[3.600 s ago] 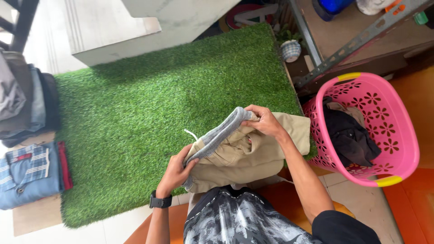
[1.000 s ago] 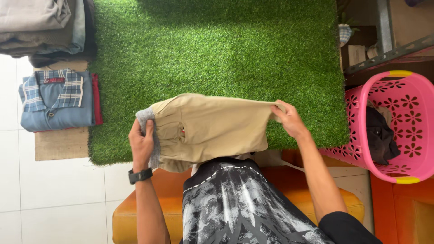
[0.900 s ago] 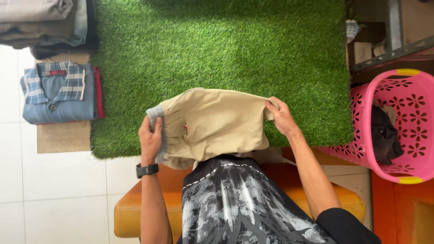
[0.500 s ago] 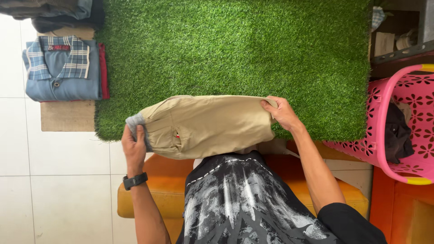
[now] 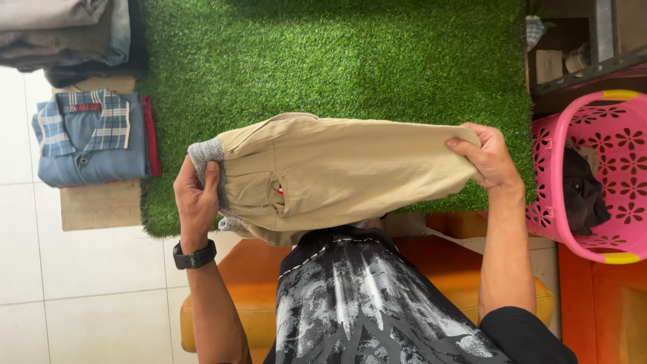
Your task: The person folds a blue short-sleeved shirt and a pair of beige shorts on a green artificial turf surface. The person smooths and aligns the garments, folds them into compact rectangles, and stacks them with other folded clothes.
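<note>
**Outstretched: khaki shorts held between two hands**

Broadly, a green artificial-grass mat fills the upper view, lying on a white tiled floor. Above its near edge the khaki shorts are pulled out flat and level, well clear of the grass. The left hand is closed around the grey ribbed waistband, thumb lying up over the band, forearm rising from below with a black wristwatch at the wrist. The right hand is clenched on the leg hem, fingers curled over the cloth, arm nearly straight.

At the right edge stands a pink laundry basket with flower-shaped holes and yellow rim patches, dark clothes inside. Left of the mat lies a folded blue shirt with a checked collar; a small red label sits at its neck. A tiny red tab shows at the shorts' pocket.
</note>
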